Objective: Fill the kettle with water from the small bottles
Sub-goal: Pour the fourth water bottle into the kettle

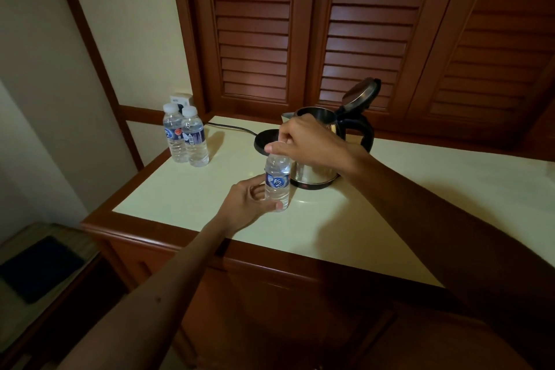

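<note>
A small clear water bottle (277,182) with a blue label stands upright on the pale countertop (180,192). My left hand (246,204) grips its lower body from the left. My right hand (303,141) curls over its top, and the fingers pinch the cap, which they hide. Just behind the bottle stands a steel kettle (315,171) with a black handle, its lid (362,91) tipped open. Two more small bottles (186,137) with white caps stand together at the back left of the counter.
The kettle's black base (264,141) lies behind the held bottle, its cord (231,127) running left toward a wall socket (180,99). Dark louvred wooden doors (360,24) rise behind the counter. A wooden cabinet front (270,294) drops below the near edge.
</note>
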